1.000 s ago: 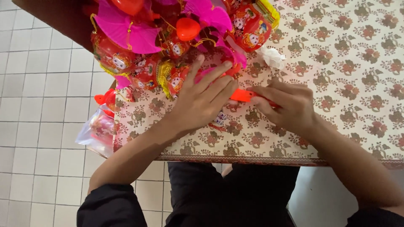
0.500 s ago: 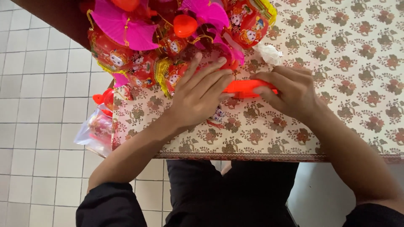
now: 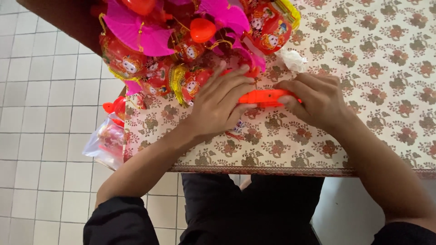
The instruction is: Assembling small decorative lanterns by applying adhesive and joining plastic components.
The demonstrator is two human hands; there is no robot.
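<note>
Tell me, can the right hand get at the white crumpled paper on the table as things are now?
Probably yes. The white paper lies in the open just beyond the right hand, nothing between them, though that hand grips the orange piece with the left hand.

On the table (image 3: 386,136) the left hand (image 3: 218,106) and the right hand (image 3: 318,100) lie side by side near the front edge, with a stick-shaped plastic piece (image 3: 263,97) held between them — one end at each hand. Behind the left hand a heap of paper lanterns and fans (image 3: 181,50) fills the table's far left corner. A crumpled tissue (image 3: 292,60) lies just behind the right hand. A plastic bag (image 3: 106,143) hangs off the table's left edge, over the tiled floor (image 3: 41,113).
</note>
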